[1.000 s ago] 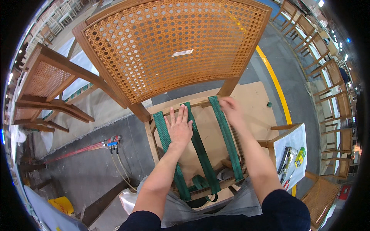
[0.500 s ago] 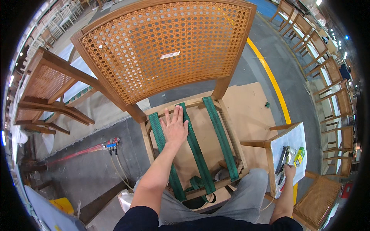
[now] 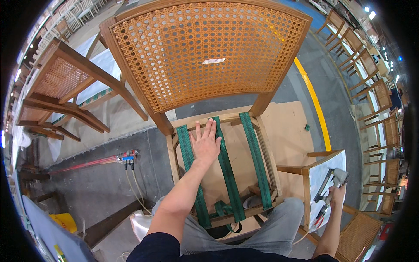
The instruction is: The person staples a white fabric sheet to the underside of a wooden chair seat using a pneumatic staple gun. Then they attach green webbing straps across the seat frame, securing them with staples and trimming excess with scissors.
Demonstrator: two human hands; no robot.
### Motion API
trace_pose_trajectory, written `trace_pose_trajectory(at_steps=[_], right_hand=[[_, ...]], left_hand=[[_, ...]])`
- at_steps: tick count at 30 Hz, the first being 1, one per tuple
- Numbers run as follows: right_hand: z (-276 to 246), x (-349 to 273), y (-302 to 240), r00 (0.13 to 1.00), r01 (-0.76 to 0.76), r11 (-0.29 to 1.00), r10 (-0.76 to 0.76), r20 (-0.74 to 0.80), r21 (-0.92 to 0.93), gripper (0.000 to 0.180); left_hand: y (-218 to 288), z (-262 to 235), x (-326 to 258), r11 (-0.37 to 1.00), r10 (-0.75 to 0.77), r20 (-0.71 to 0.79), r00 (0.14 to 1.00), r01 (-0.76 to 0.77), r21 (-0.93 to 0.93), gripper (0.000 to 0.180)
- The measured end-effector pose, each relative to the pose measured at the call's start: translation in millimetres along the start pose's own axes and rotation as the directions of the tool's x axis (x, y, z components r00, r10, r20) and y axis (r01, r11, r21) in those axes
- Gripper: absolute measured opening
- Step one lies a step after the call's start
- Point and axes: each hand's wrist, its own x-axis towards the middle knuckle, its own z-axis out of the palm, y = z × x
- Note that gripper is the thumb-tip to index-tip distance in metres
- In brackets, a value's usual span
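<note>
In front of me stands a wooden chair frame (image 3: 273,172) with a woven cane back (image 3: 196,81). Three green webbing straps run front to back across its open seat, the middle strap (image 3: 228,177) among them. My left hand (image 3: 206,146) lies on the middle strap near the rear rail, fingers stretched and slightly apart. At my right, my right hand (image 3: 335,193) is wrapped round a staple gun (image 3: 339,175), above a white-topped wooden piece (image 3: 321,169). Loose webbing (image 3: 221,208) hangs at the front of the seat, between my knees.
Brown cardboard (image 3: 290,126) covers the floor under the chair. Another cane chair (image 3: 65,81) lies tipped at the left, by hose fittings (image 3: 127,158). A cane panel (image 3: 358,229) is at lower right. Rows of chairs line the far right, beyond a yellow floor line (image 3: 315,100).
My right hand has closed round the staple gun and raised it a little off the white surface. The green and yellow box beside it no longer shows. My left hand stays on the strap.
</note>
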Motion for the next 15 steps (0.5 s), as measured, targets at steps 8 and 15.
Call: trace_pose_trajectory(at_steps=[8,15], right_hand=[[147.0,-61.3,-179.5,0.774,-0.021,0.998,-0.022,0.633,0.06,0.037],[347.2,-141.8,-221.2,0.502,-0.198,0.97,-0.025,0.865,0.143,0.044]], left_hand=[[-5.0,1.5,-0.7,0.993,-0.027,0.009,1.0,0.028,-0.117,0.073],[-8.8,0.4,-0.6,0.993,-0.015,0.017,1.0,0.017,-0.118,0.073]])
